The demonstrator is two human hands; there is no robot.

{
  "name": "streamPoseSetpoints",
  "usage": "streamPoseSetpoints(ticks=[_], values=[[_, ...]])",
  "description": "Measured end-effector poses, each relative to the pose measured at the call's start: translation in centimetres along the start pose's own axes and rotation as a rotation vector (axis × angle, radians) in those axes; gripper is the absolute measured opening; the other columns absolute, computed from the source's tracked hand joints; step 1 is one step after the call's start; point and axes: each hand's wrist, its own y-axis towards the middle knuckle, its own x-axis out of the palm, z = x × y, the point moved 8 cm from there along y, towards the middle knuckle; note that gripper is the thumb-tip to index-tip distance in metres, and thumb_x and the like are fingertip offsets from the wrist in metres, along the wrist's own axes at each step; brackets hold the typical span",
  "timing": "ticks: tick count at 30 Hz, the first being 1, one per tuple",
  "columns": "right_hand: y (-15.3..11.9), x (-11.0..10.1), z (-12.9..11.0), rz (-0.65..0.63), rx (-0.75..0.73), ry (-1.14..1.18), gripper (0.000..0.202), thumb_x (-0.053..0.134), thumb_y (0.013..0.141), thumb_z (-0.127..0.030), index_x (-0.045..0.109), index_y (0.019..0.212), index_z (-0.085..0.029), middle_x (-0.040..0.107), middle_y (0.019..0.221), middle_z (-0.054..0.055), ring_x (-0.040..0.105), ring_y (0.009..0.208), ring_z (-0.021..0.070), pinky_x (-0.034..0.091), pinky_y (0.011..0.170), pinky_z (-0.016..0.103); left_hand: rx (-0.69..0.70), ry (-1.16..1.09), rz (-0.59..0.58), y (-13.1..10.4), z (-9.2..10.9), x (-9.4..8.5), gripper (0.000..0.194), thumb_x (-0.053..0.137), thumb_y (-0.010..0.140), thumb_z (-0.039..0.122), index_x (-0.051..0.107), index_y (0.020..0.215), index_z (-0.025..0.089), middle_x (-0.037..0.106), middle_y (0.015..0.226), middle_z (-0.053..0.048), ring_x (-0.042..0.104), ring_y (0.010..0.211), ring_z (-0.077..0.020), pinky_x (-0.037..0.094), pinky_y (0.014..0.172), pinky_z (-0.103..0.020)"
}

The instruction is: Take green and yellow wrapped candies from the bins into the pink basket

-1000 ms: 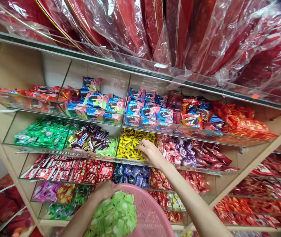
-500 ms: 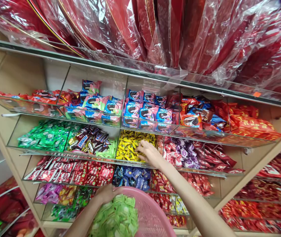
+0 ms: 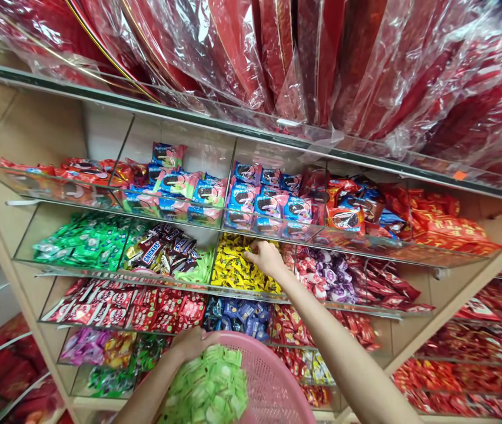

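Note:
My left hand (image 3: 190, 343) is closed over the rim of a pink perforated plastic basket (image 3: 272, 371). A heap of light green wrapped candies (image 3: 210, 383) fills the basket's left side. Over the bin of yellow wrapped candies (image 3: 235, 265) is my right hand (image 3: 266, 258), its fingers curled and pressed together. Whether a candy is inside that hand is hidden. Beside the yellow bin are dark Snickers bars (image 3: 156, 250) with some light green candies (image 3: 198, 268) on the left, and pink and purple wrapped candies (image 3: 336, 274) on the right.
Clear dividers and a shelf lip (image 3: 242, 291) edge the bins. Above my right hand, a shelf holds packaged cookies (image 3: 271, 203). Blue wrapped candies (image 3: 244, 318) lie in the row below. Plastic-wrapped red items (image 3: 303, 53) overhang the top. Green wrapped candies (image 3: 83, 241) fill a left bin.
My right hand has risen slightly over the yellow candies and its fingers have curled tighter. My left hand still grips the basket. The view has shifted slightly.

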Motion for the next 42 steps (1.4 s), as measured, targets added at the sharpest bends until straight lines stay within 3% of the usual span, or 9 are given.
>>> streamPoseSetpoints(ticks=[5,10,21,32,38,42], values=[[-0.1,1.6,-0.7,-0.108,-0.016,-0.002,0.022,0.057,0.068,-0.036,0.057,0.082,-0.019,0.060,0.080,0.005,0.053,0.073,0.0160,0.032,0.059,0.023,0.013,-0.004,0.005,0.1,0.1,-0.1,0.067,0.018,0.068,0.072,0.063,0.072,0.022,0.067,0.083,-0.008,0.061,0.079,-0.0240,0.040,0.063,-0.028],[-0.6,2.2,-0.9,-0.088,-0.093,-0.001,0.020,0.061,0.064,-0.027,0.054,0.081,-0.019,0.057,0.081,0.004,0.050,0.074,0.0150,0.032,0.062,0.023,-0.001,-0.029,-0.015,-0.2,0.3,-0.3,0.068,0.019,0.068,0.072,0.064,0.070,0.021,0.067,0.081,-0.007,0.061,0.076,-0.0226,0.039,0.061,-0.027],[-1.2,1.5,-1.0,-0.084,-0.126,0.087,0.017,0.057,0.066,-0.027,0.051,0.080,-0.019,0.050,0.066,-0.001,0.041,0.060,0.0112,0.027,0.054,0.021,0.016,-0.034,-0.029,0.1,0.3,-0.1,0.067,0.019,0.068,0.072,0.063,0.071,0.021,0.066,0.080,-0.007,0.060,0.075,-0.0218,0.038,0.060,-0.026],[-1.8,1.2,-0.8,0.023,-0.155,0.149,0.018,0.051,0.068,-0.027,0.050,0.084,-0.020,0.048,0.064,-0.002,0.041,0.059,0.0114,0.029,0.055,0.021,0.005,-0.033,-0.024,0.1,0.2,0.0,0.068,0.019,0.067,0.074,0.062,0.072,0.022,0.066,0.079,-0.007,0.060,0.075,-0.0225,0.038,0.059,-0.027],[-2.0,-0.1,-0.7,0.081,-0.164,0.201,0.018,0.050,0.069,-0.029,0.050,0.085,-0.020,0.047,0.061,-0.004,0.039,0.056,0.0108,0.029,0.054,0.021,-0.005,-0.026,-0.036,-0.4,0.6,-0.5,0.069,0.019,0.067,0.074,0.063,0.072,0.021,0.066,0.083,-0.008,0.060,0.077,-0.0221,0.039,0.062,-0.027],[-2.5,0.3,-0.9,0.017,-0.182,0.193,0.022,0.053,0.068,-0.030,0.052,0.087,-0.019,0.049,0.064,-0.003,0.041,0.057,0.0110,0.030,0.055,0.021,0.003,-0.033,-0.032,-0.4,0.6,-0.5,0.070,0.018,0.066,0.075,0.063,0.071,0.022,0.067,0.082,-0.007,0.060,0.077,-0.0214,0.039,0.062,-0.026]])
